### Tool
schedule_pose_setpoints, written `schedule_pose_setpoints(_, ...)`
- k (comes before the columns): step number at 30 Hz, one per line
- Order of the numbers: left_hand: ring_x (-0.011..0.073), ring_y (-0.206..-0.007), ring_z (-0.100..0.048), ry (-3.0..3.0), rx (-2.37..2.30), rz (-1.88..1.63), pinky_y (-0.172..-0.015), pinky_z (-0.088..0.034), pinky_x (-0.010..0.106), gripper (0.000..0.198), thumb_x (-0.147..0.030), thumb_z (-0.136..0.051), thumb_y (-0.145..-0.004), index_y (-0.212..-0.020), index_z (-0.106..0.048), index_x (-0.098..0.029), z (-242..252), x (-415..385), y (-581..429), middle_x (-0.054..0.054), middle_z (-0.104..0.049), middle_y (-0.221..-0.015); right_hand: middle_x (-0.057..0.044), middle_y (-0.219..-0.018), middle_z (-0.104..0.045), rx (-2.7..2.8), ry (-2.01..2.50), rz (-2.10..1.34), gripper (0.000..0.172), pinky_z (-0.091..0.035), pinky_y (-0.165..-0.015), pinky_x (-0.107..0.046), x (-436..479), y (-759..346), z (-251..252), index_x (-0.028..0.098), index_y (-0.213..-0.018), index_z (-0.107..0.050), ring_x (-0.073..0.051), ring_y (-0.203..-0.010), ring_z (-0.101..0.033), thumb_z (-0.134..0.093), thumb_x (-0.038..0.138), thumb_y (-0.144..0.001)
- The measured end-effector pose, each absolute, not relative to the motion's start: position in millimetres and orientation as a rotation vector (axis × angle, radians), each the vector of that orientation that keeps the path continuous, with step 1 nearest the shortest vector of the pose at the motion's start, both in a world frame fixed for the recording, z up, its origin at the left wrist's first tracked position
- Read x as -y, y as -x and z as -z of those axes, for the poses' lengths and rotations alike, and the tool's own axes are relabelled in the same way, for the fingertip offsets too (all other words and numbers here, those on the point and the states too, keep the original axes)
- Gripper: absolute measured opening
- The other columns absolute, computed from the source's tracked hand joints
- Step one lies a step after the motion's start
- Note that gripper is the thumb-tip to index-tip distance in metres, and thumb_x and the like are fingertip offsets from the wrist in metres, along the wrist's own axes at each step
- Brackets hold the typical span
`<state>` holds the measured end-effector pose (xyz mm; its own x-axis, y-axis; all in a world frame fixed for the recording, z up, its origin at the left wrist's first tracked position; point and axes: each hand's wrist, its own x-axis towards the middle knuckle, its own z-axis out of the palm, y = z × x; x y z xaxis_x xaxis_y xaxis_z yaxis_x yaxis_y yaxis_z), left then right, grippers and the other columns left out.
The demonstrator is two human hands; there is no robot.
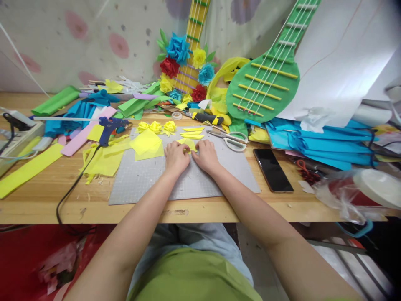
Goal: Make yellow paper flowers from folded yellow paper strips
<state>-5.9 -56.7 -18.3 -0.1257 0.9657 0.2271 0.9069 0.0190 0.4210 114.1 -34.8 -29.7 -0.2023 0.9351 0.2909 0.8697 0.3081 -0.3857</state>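
Both hands rest on the grey cutting mat [138, 194] with a piece of yellow paper [188, 144] between them. My left hand [176, 155] has its fingers bent onto the paper's left side. From the other side, my right hand [206, 155] presses its fingers and thumb on the paper's edge. Left of my hands lie flat yellow paper squares [146, 144]. Behind those sit several yellow paper flowers [156, 126]. Folded yellow paper strips [192, 133] lie just beyond my fingers. White-handled scissors [234, 142] are to the right on the mat.
A blue glue gun [108, 128] with a trailing cord stands at the left among coloured paper. A phone [273, 170] lies right of the mat. Behind are a green paper-covered instrument [263, 90], a flowered yellow one [196, 31], and a yellow-black utility knife [206, 118].
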Motion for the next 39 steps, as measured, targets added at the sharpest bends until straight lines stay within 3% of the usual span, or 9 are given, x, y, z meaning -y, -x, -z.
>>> schedule_pose_setpoints(3,0.0246,-0.099,-0.044,-1.982,-2.141,-0.738,-0.086,-0.032,0.038,0.021,-0.017,-0.051,-0.075,-0.084,-0.067,-0.026,19.0,56.0,6.9,0.006,-0.055,-0.096,-0.012,-0.097,-0.053,2.096,1.582,-0.180,0.025,-0.036,-0.080,-0.036,34.4,-114.1,31.2,0.015,-0.091,-0.053,-0.025,-0.091,-0.043,-0.054,0.035,-0.077)
schedule_pose_setpoints(9,0.0251,-0.099,-0.044,-1.979,-2.104,-0.747,-0.087,-0.032,0.040,0.025,-0.012,-0.049,-0.074,-0.082,-0.068,-0.027,20.1,54.7,9.5,0.006,-0.055,-0.094,-0.012,-0.098,-0.053,2.091,1.561,-0.261,0.017,-0.035,-0.084,-0.035,30.8,-118.7,34.2,0.014,-0.093,-0.053,-0.024,-0.092,-0.043,-0.048,0.016,-0.077)
schedule_pose_setpoints(14,0.0241,-0.097,-0.046,-1.969,-2.031,-0.866,-0.087,-0.035,0.040,0.026,-0.009,-0.049,-0.071,-0.084,-0.066,-0.024,21.4,54.5,11.4,0.006,-0.055,-0.092,-0.013,-0.099,-0.053,2.099,1.524,-0.311,0.021,-0.035,-0.084,-0.037,30.3,-121.3,35.4,0.015,-0.094,-0.052,-0.024,-0.092,-0.042,-0.041,0.010,-0.077)
schedule_pose_setpoints(20,0.0214,-0.096,-0.047,-1.950,-1.951,-1.093,-0.089,-0.039,0.036,0.040,0.003,-0.045,-0.061,-0.088,-0.063,-0.022,20.7,51.6,36.9,0.005,-0.056,-0.094,-0.012,-0.098,-0.054,2.072,1.535,-0.366,0.033,-0.037,-0.082,-0.035,31.8,-123.9,34.3,0.016,-0.095,-0.053,-0.023,-0.091,-0.043,-0.034,0.001,-0.072)
schedule_pose_setpoints(24,0.0234,-0.099,-0.046,-1.974,-2.018,-1.048,-0.091,-0.039,0.038,0.038,-0.001,-0.048,-0.063,-0.089,-0.064,-0.022,23.1,48.8,60.0,0.006,-0.056,-0.096,-0.010,-0.097,-0.055,2.056,1.505,-0.400,0.028,-0.038,-0.084,-0.035,32.4,-125.8,33.0,0.016,-0.097,-0.053,-0.022,-0.090,-0.045,-0.041,0.007,-0.073)
schedule_pose_setpoints(28,0.0237,-0.098,-0.046,-2.068,-1.994,-0.967,-0.089,-0.039,0.038,0.023,-0.016,-0.056,-0.071,-0.090,-0.067,-0.024,25.8,46.7,63.1,0.006,-0.057,-0.096,-0.009,-0.099,-0.053,2.124,1.349,-0.303,0.024,-0.038,-0.086,-0.034,36.5,-125.3,29.7,0.018,-0.097,-0.054,-0.022,-0.094,-0.044,-0.053,0.021,-0.073)
schedule_pose_setpoints(32,0.0233,-0.096,-0.046,-2.144,-1.995,-0.921,-0.087,-0.039,0.038,0.016,-0.026,-0.056,-0.075,-0.085,-0.069,-0.024,26.0,43.6,55.7,0.006,-0.058,-0.093,-0.007,-0.098,-0.053,2.213,1.290,-0.207,0.018,-0.040,-0.083,-0.032,40.3,-121.3,25.4,0.020,-0.093,-0.057,-0.022,-0.095,-0.043,-0.055,0.022,-0.075)
schedule_pose_setpoints(36,0.0225,-0.094,-0.047,-2.196,-1.977,-0.903,-0.086,-0.038,0.037,0.016,-0.028,-0.054,-0.077,-0.083,-0.069,-0.024,25.6,42.4,52.7,0.005,-0.058,-0.091,-0.008,-0.095,-0.054,2.279,1.321,-0.118,0.013,-0.040,-0.078,-0.032,39.5,-116.2,23.7,0.020,-0.088,-0.059,-0.021,-0.094,-0.043,-0.049,0.019,-0.080)
schedule_pose_setpoints(39,0.0221,-0.095,-0.047,-2.214,-1.961,-0.889,-0.086,-0.038,0.036,0.021,-0.020,-0.052,-0.075,-0.088,-0.068,-0.024,24.8,44.3,52.6,0.005,-0.058,-0.094,-0.008,-0.095,-0.055,2.289,1.349,-0.092,0.014,-0.039,-0.075,-0.032,38.1,-114.8,22.9,0.020,-0.087,-0.060,-0.022,-0.093,-0.043,-0.046,0.020,-0.083)
